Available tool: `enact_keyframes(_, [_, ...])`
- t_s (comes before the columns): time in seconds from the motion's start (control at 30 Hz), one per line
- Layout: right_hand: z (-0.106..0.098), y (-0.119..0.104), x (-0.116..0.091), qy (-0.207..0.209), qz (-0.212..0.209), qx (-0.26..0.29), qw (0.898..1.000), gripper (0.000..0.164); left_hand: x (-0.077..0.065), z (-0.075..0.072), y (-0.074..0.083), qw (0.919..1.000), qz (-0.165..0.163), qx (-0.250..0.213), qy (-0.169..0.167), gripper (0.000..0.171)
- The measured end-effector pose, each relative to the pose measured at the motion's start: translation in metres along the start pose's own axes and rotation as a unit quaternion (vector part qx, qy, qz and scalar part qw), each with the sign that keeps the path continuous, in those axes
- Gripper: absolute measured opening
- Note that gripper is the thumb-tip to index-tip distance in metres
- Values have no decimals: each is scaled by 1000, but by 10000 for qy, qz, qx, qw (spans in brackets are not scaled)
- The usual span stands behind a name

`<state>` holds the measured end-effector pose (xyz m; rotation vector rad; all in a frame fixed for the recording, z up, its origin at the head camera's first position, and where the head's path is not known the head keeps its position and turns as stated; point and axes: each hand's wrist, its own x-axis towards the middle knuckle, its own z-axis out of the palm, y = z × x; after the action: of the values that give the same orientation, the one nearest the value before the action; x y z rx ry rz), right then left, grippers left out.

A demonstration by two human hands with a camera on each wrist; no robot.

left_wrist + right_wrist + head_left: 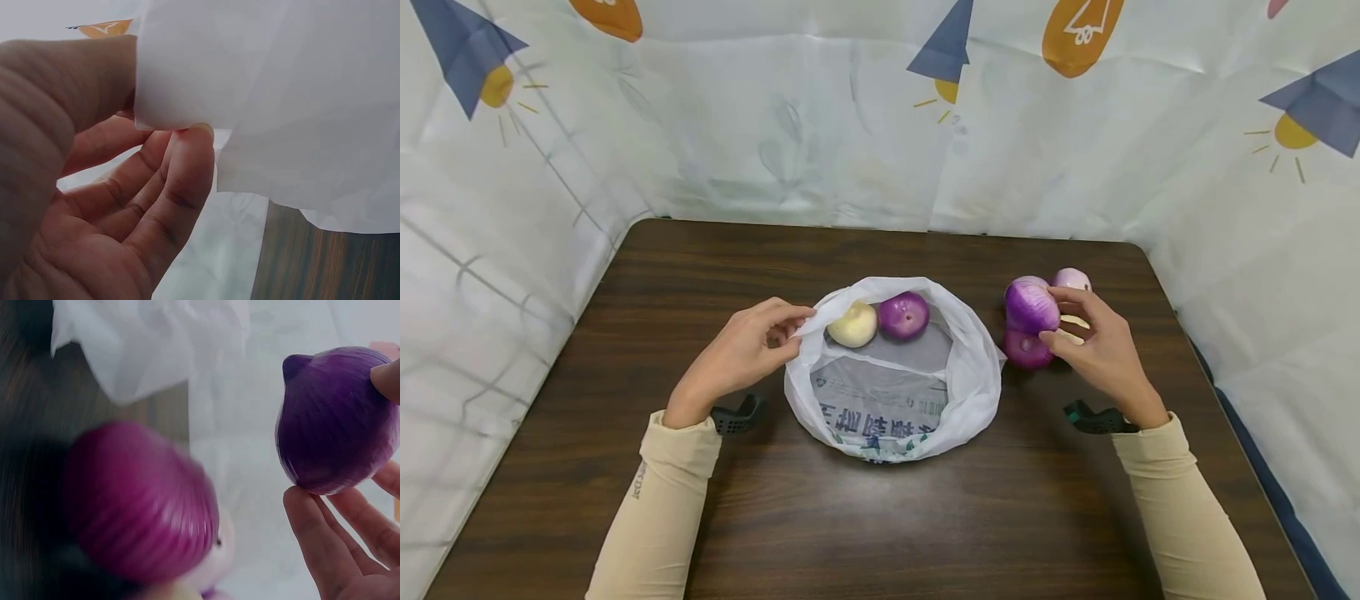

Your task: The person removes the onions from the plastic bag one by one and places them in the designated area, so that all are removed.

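A white plastic bag (977,367) stands with its mouth spread wide in the middle of the table. My left hand (748,346) pinches its left rim between thumb and fingers; in the left wrist view the white plastic (194,69) lies in that grip. Inside the bag are a pale yellow onion (853,325) and a purple onion (903,316). Right of the bag, my right hand (1097,337) holds another purple onion (1032,307) with thumb and fingertips, raised off the table in the right wrist view. Just below it sits a magenta onion (140,503).
A light purple onion (1072,279) lies behind my right hand, and a pale one is partly hidden by the fingers. The dark wooden table (880,533) meets white printed curtains (850,125) at its back and sides.
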<state>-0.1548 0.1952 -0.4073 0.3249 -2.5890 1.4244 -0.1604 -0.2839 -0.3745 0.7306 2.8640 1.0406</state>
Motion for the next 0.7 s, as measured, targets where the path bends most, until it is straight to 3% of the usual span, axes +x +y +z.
enact_keyframes(0.37, [-34, 21, -9, 571, -30, -451, 9973, 59, -1, 0, -2, 10000, 40, 46, 15, 39])
enact_keyframes(0.7, [-58, 44, -13, 961, 184, -453, 9942, 59, 0, 1, -3, 9999, 101, 44, 28, 39])
